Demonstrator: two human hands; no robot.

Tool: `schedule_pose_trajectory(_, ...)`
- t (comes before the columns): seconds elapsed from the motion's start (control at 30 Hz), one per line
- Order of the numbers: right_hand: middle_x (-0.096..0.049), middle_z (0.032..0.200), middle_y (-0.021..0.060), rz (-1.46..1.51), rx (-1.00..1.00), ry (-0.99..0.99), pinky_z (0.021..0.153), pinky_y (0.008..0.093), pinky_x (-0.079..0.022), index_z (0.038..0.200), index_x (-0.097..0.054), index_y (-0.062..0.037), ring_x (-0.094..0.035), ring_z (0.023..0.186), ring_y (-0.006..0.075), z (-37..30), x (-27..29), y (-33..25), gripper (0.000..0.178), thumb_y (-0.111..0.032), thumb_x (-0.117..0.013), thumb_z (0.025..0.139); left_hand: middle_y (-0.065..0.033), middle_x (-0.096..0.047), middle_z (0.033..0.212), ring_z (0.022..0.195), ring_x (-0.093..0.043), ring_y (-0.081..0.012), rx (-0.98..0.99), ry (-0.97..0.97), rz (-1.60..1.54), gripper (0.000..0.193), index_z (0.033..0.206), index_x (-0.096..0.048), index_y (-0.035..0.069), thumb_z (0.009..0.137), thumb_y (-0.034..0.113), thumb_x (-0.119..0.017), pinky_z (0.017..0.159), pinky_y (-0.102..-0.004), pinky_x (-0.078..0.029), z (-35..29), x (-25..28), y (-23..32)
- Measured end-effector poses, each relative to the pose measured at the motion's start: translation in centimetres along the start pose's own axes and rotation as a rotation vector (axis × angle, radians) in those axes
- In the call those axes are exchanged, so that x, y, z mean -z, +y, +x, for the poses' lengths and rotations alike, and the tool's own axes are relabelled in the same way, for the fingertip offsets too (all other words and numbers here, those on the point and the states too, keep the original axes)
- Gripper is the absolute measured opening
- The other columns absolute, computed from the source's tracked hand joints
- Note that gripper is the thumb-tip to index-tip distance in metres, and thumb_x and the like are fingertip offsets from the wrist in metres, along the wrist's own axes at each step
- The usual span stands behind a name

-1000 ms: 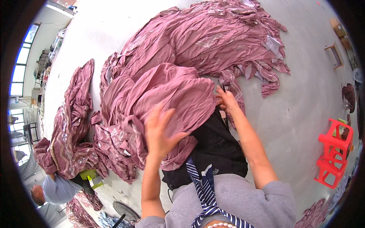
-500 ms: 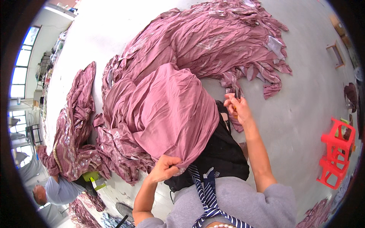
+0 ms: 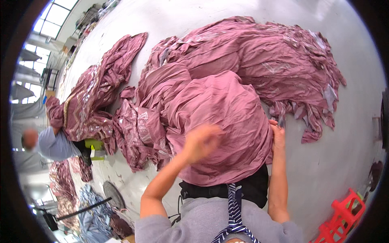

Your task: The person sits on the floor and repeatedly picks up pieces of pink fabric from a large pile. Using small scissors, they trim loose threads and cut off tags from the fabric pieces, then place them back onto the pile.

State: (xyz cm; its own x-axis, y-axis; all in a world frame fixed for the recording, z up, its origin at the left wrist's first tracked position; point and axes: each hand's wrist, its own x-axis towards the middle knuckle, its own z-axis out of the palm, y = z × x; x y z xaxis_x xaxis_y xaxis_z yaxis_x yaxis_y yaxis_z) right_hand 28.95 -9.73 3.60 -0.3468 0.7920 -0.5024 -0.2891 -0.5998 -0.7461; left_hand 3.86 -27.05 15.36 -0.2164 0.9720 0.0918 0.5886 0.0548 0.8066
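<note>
A wide dusty-pink cloth [image 3: 227,105] lies bunched over my lap, joined with a large crumpled heap of the same cloth [image 3: 259,52] on the floor ahead. Above the lap part, my left hand [image 3: 204,141] is smeared by motion, so its fingers cannot be read. At the cloth's right edge, my right hand [image 3: 278,135] is closed with its fingertips by the fabric. A small dark tool [image 3: 281,122], seemingly thread snips, pokes out of its fingers; most of it is hidden.
Left of me, a person [image 3: 56,143] sits on a green stool [image 3: 95,149] with more pink sequined cloth [image 3: 93,89]. Blue cloth [image 3: 93,210] and a round fan-like object [image 3: 114,194] lie at the lower left. Red plastic stools [image 3: 340,216] stand at the lower right.
My left hand has let go of the cloth's near edge and moved up and right over it. My right hand has come to the cloth's right edge. The view has swung left.
</note>
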Motion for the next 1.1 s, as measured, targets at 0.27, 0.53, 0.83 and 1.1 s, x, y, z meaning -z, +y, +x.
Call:
schedule_pose_trajectory(0.27, -0.062, 0.088, 0.0025, 0.188, 0.054, -0.019, 0.077, 0.0277, -0.051, 0.101, -0.058, -0.0042, -0.061, 0.079, 0.0136, 2.1, 0.3, -0.7, 0.019, -0.006, -0.060, 0.082, -0.0144, -0.067, 0.081, 0.071, -0.063, -0.0280, 0.310, 0.273, 0.208, 0.024, 0.098, -0.066, 0.004, 0.082, 0.021, -0.067, 0.065, -0.0351, -0.048, -1.4, 2.1, -14.5)
schedule_pose_trajectory(0.53, -0.059, 0.092, -0.0022, 0.127, 0.182, -0.222, 0.081, 0.0231, -0.044, 0.096, -0.060, -0.0051, -0.056, 0.085, 0.0079, 1.5, -7.6, -4.6, 0.014, -0.002, -0.060, 0.082, -0.0031, -0.067, 0.079, 0.071, -0.059, -0.0080, 0.159, -0.185, -0.602, 0.012, 0.090, -0.067, 0.001, 0.083, 0.010, -0.070, 0.062, -0.0255, -0.047, -5.6, 2.5, 2.8)
schedule_pose_trajectory(0.83, -0.060, 0.092, -0.0003, -0.113, 0.255, -0.228, 0.080, 0.0241, -0.045, 0.097, -0.060, -0.0028, -0.056, 0.083, 0.0081, 0.5, -8.7, -4.5, 0.013, 0.000, -0.058, 0.085, -0.0099, -0.057, 0.092, 0.094, -0.058, -0.0300, -0.136, -0.213, -0.064, 0.027, 0.089, -0.061, 0.008, 0.072, 0.025, -0.072, 0.074, -0.0424, -0.047, -6.5, -4.9, 3.5)
schedule_pose_trajectory(1.1, -0.057, 0.074, -0.0063, 0.001, 0.165, -0.119, 0.045, 0.0152, -0.033, 0.100, -0.060, -0.0066, -0.044, 0.052, 0.0004, 1.9, -6.5, -5.2, 0.014, -0.004, -0.060, 0.086, -0.0198, -0.041, 0.137, 0.122, -0.045, -0.0374, 0.062, -0.022, 0.526, 0.087, 0.131, -0.050, 0.018, 0.050, 0.018, -0.081, 0.096, -0.0427, -0.039, -9.9, -1.4, 1.2)
